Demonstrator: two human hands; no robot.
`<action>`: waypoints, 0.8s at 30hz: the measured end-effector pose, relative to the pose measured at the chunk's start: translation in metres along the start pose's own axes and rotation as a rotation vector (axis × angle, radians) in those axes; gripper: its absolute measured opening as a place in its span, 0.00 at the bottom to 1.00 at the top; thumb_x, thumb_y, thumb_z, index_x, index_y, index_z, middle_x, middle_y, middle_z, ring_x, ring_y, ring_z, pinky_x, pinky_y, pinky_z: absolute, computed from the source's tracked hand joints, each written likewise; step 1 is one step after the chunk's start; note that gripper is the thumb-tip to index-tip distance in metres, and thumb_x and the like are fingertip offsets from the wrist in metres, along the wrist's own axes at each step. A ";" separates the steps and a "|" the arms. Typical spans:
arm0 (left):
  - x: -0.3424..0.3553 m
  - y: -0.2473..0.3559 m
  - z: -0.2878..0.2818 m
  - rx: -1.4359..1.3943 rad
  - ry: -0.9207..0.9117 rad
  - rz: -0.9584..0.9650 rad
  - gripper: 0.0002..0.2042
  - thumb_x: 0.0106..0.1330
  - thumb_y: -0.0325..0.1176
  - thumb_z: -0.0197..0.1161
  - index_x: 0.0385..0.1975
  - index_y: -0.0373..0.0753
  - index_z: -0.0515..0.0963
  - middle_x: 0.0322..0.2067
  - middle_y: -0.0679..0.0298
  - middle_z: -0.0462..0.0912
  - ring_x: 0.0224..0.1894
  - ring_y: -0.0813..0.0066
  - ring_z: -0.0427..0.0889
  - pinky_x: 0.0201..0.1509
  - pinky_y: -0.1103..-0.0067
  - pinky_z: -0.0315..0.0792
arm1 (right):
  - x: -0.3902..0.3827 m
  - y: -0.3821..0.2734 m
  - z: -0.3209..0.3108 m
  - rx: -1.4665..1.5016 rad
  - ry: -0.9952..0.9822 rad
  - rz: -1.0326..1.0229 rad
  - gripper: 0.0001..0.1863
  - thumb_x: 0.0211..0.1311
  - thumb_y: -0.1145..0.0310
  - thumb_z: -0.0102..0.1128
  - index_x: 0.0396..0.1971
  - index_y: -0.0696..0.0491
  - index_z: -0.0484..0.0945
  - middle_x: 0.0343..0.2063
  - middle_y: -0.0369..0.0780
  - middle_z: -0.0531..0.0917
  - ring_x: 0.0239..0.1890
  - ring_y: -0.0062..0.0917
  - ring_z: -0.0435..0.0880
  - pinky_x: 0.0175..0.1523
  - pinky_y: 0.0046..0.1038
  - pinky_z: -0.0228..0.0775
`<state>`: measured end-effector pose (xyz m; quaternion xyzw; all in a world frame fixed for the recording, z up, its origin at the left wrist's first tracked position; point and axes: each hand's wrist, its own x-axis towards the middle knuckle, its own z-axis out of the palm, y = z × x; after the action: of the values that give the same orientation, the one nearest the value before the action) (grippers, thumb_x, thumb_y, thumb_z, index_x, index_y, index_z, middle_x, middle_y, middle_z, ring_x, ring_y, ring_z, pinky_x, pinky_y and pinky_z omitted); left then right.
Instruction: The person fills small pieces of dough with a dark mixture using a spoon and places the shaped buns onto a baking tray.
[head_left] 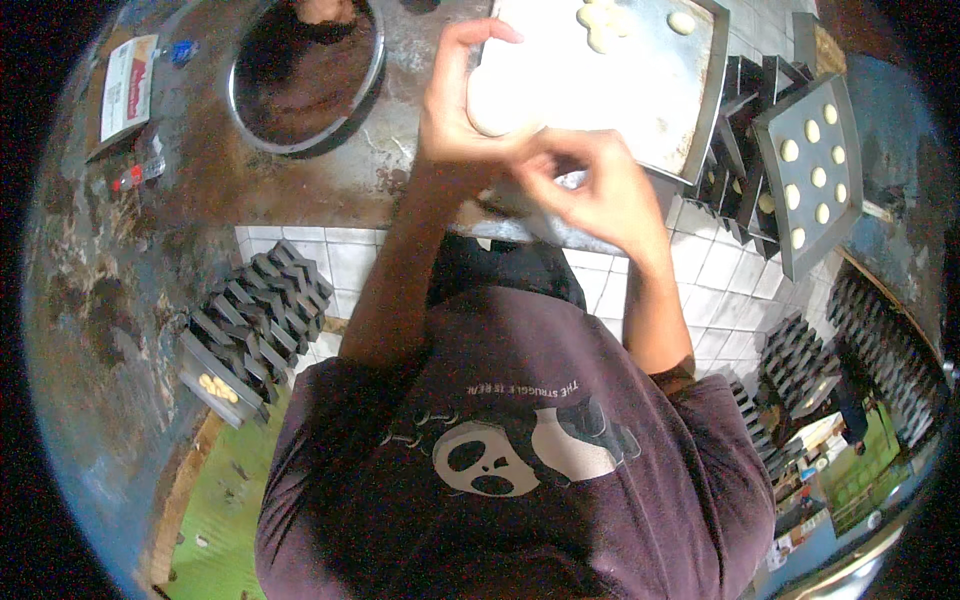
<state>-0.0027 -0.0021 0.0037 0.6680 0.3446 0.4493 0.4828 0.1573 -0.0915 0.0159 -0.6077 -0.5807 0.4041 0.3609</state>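
Note:
My left hand [448, 110] is curled round a large pale lump of dough [492, 105], which is washed out by bright light. Close beside its wrist, my right hand [605, 180] has bent fingers and a thumb drawn together. Its fingertips are somewhat blurred, and I cannot make out what they pinch. Beyond both hands lies a metal baking tray [690, 125], glaring white over much of its surface. On it are a cluster of small dough pieces [600, 22] and a single dough ball [681, 22].
A round dark pan [305, 90] stands left on the worn table [215, 190]; another person's hand [325, 10] reaches its far rim. A carton [128, 85] lies far left. At right, a tray [850, 190] of dough balls tops a stack. More stacked trays [265, 310] stand lower left.

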 end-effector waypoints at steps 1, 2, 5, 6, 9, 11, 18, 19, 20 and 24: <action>-0.006 -0.022 0.002 0.049 -0.040 -0.072 0.28 0.55 0.22 0.71 0.56 0.42 0.69 0.35 0.60 0.85 0.40 0.72 0.85 0.47 0.76 0.78 | 0.000 0.006 -0.008 0.058 -0.044 0.048 0.12 0.61 0.65 0.71 0.37 0.58 0.87 0.26 0.40 0.88 0.29 0.20 0.87 0.42 0.25 0.80; -0.008 -0.035 0.008 0.094 -0.094 -0.138 0.29 0.56 0.24 0.73 0.57 0.44 0.69 0.36 0.58 0.86 0.41 0.69 0.87 0.47 0.73 0.79 | -0.005 0.013 -0.016 0.145 0.062 0.152 0.19 0.58 0.62 0.76 0.45 0.58 0.85 0.35 0.39 0.90 0.36 0.21 0.88 0.46 0.26 0.81; -0.011 -0.054 0.043 0.054 -0.402 -0.234 0.28 0.58 0.28 0.74 0.57 0.44 0.68 0.37 0.51 0.86 0.43 0.56 0.89 0.46 0.70 0.80 | -0.008 0.029 -0.023 0.340 0.129 0.181 0.25 0.54 0.65 0.79 0.53 0.53 0.85 0.52 0.39 0.85 0.52 0.22 0.82 0.49 0.27 0.80; -0.009 -0.066 0.056 0.164 -0.473 -0.158 0.28 0.59 0.31 0.74 0.56 0.44 0.67 0.39 0.47 0.86 0.44 0.43 0.87 0.46 0.64 0.80 | -0.009 0.038 -0.024 0.263 0.162 0.214 0.25 0.54 0.65 0.79 0.53 0.53 0.85 0.52 0.38 0.85 0.52 0.22 0.82 0.48 0.26 0.80; -0.005 -0.097 0.091 0.172 -0.548 -0.132 0.27 0.59 0.31 0.74 0.55 0.44 0.66 0.38 0.44 0.85 0.44 0.36 0.84 0.45 0.57 0.79 | -0.011 0.080 -0.028 0.216 0.247 0.322 0.23 0.55 0.65 0.79 0.52 0.52 0.86 0.49 0.36 0.86 0.48 0.19 0.81 0.48 0.26 0.78; 0.000 -0.109 0.098 0.231 -0.640 -0.210 0.40 0.54 0.34 0.77 0.66 0.47 0.60 0.46 0.40 0.83 0.45 0.37 0.85 0.49 0.54 0.79 | -0.008 0.117 -0.040 0.155 0.239 0.298 0.23 0.55 0.65 0.79 0.52 0.52 0.86 0.47 0.35 0.87 0.44 0.20 0.83 0.48 0.25 0.78; -0.032 -0.148 0.024 0.314 -0.544 -0.387 0.55 0.51 0.36 0.81 0.76 0.44 0.48 0.59 0.41 0.73 0.59 0.47 0.77 0.63 0.62 0.72 | 0.022 0.263 -0.032 -0.352 -0.055 0.319 0.25 0.63 0.60 0.69 0.59 0.53 0.80 0.54 0.46 0.81 0.50 0.40 0.85 0.57 0.40 0.78; -0.042 -0.142 0.007 0.323 -0.547 -0.434 0.54 0.52 0.36 0.80 0.76 0.42 0.49 0.59 0.42 0.73 0.58 0.49 0.77 0.64 0.64 0.72 | 0.023 0.271 -0.030 -0.538 -0.109 0.176 0.27 0.64 0.59 0.67 0.61 0.53 0.77 0.57 0.46 0.79 0.54 0.40 0.82 0.60 0.40 0.75; -0.062 -0.152 -0.015 0.302 -0.494 -0.339 0.52 0.53 0.35 0.79 0.75 0.43 0.51 0.58 0.45 0.73 0.57 0.51 0.76 0.64 0.65 0.72 | 0.027 0.279 -0.025 -0.719 -0.166 0.019 0.29 0.66 0.58 0.65 0.64 0.53 0.74 0.60 0.45 0.77 0.58 0.40 0.79 0.63 0.41 0.73; -0.101 -0.133 -0.067 0.393 -0.438 -0.624 0.46 0.56 0.33 0.78 0.73 0.44 0.54 0.57 0.49 0.72 0.56 0.56 0.75 0.64 0.65 0.70 | 0.037 0.306 -0.019 -1.049 -0.314 -0.282 0.42 0.72 0.43 0.53 0.71 0.62 0.60 0.73 0.51 0.62 0.75 0.43 0.60 0.77 0.43 0.55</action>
<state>-0.1047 -0.0312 -0.1417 0.6906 0.4986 0.0550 0.5210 0.3014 -0.0737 -0.2570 -0.5549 -0.8259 0.0948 -0.0299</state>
